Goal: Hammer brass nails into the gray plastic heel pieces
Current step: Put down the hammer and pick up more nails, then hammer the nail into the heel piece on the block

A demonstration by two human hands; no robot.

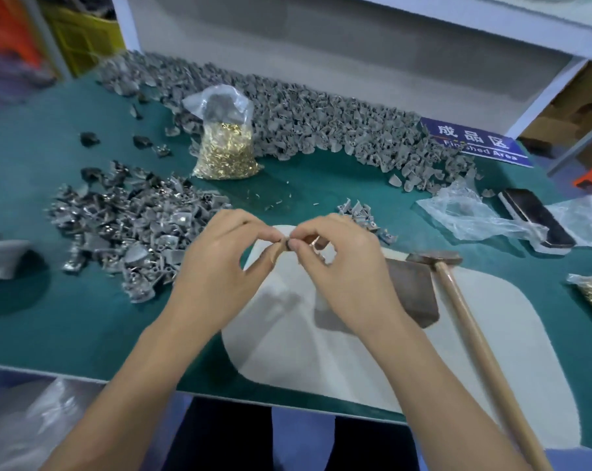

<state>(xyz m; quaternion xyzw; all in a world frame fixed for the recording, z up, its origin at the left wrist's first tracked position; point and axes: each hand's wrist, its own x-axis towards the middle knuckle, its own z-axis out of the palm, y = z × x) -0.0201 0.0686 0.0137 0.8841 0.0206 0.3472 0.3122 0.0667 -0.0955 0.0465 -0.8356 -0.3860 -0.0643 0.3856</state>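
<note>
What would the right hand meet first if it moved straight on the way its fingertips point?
The right hand points left, so it would meet the left hand first. Their fingertips already nearly touch around a small piece; depth is unclear.

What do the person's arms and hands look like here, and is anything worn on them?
Both forearms are bare to the frame's lower edge, no sleeves in view. The left hand and right hand wear no gloves; no rings, watch or wristband are visible. Fingernails look short and unpainted.
</note>
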